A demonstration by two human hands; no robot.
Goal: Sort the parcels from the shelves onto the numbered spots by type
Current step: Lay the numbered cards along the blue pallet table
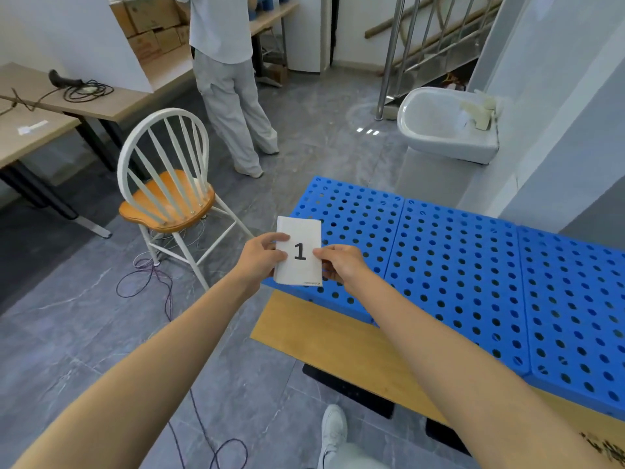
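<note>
Both arms out front. Left hand [260, 257] and right hand [340, 264] each pinch a white card [299, 253] printed "1": left fingers clamped on its left edge, right thumb and fingers clamped on its right edge. Card is upright, facing the wearer, held in the air over the near-left corner of the blue pegboard panels [473, 265]. Can't tell if its bottom edge touches the panel.

Three perforated blue panels lie side by side on a wood table [338, 340], nothing on them.

Left of the table: white spindle chair [165, 184] with orange seat, purple cable [152, 279] looped on the grey tile floor under it. Another person [230, 82] in pale clothes stands beyond the chair, back turned, at a bench with cardboard boxes [148, 25]. White basin [446, 123] on the far right wall. Desk [67, 96] far left with a black cable coil.
</note>
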